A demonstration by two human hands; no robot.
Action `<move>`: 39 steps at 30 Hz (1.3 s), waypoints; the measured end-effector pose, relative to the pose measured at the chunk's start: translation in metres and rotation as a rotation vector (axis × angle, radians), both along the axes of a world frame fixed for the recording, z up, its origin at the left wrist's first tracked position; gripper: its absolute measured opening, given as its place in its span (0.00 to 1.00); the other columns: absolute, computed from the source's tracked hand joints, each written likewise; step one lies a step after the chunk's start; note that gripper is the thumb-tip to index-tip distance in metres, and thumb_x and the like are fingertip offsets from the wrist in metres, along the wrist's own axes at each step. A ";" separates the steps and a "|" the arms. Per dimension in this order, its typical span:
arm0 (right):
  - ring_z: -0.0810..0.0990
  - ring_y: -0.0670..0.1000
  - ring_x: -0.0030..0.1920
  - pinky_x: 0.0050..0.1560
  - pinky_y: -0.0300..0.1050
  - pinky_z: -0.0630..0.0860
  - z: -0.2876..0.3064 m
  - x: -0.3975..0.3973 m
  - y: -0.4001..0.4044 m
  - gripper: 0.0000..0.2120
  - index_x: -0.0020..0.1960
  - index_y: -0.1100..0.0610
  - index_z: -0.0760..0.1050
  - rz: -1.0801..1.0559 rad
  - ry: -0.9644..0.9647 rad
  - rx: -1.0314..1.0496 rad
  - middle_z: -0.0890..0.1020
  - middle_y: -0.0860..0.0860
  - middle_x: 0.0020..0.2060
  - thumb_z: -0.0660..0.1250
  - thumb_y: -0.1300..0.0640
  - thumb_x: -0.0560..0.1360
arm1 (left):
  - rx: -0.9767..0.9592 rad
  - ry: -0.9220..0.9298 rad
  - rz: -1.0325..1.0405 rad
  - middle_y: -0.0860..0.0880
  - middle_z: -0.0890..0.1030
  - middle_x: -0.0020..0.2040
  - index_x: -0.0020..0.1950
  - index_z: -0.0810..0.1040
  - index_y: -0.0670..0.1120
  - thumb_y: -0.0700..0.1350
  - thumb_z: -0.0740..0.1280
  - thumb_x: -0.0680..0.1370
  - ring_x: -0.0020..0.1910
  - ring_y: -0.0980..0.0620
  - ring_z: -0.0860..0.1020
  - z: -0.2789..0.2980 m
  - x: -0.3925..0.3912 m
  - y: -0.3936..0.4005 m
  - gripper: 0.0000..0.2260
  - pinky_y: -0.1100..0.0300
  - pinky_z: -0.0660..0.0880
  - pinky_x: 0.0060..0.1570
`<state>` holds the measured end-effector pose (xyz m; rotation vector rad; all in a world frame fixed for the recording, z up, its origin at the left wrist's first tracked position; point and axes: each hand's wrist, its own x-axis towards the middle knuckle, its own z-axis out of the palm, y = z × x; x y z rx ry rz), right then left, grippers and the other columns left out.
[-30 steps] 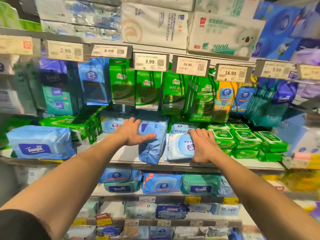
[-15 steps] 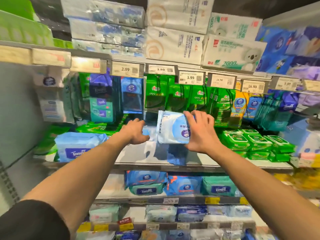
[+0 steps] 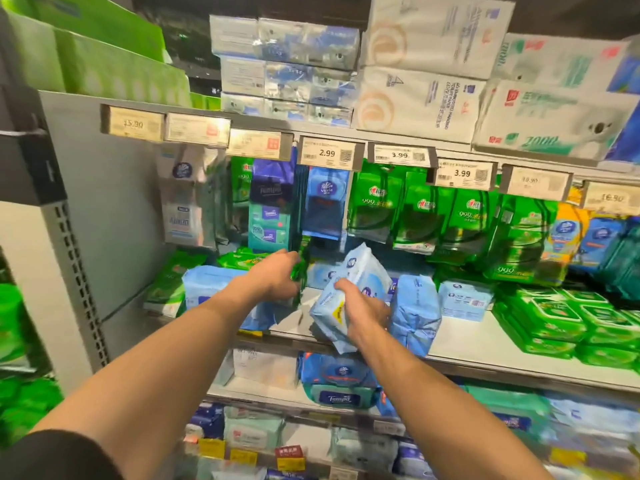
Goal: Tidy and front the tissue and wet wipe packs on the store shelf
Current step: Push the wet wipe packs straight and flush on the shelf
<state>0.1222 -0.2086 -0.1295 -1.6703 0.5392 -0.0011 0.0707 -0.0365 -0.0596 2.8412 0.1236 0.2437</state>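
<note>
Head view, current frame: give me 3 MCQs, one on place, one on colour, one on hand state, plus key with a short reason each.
1. Where is the light blue wipe pack that has the yellow sticker?
A. In the right hand, tilted, in front of the shelf edge
B. Flat on the bottom shelf
C. Hanging from a peg

2. What colour are the lidded packs stacked at the right end of the shelf?
A. Red
B. Green
C. White

3. What is the left hand doing?
A. Hanging idle at the person's side
B. Reaching in to the green packs at the back of the shelf
C. Holding a price tag

Key: 1 A, the right hand has its grip round the tilted pack. 2 B, the lidded packs are bright green. 3 B, its fingers are at a green pack.
</note>
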 end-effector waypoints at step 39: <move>0.82 0.61 0.47 0.45 0.57 0.81 -0.010 0.102 0.048 0.32 0.63 0.57 0.70 0.620 0.305 0.366 0.77 0.57 0.50 0.59 0.31 0.75 | 0.165 0.046 -0.052 0.45 0.71 0.64 0.71 0.68 0.47 0.48 0.68 0.74 0.62 0.42 0.74 -0.009 0.024 0.000 0.25 0.49 0.74 0.59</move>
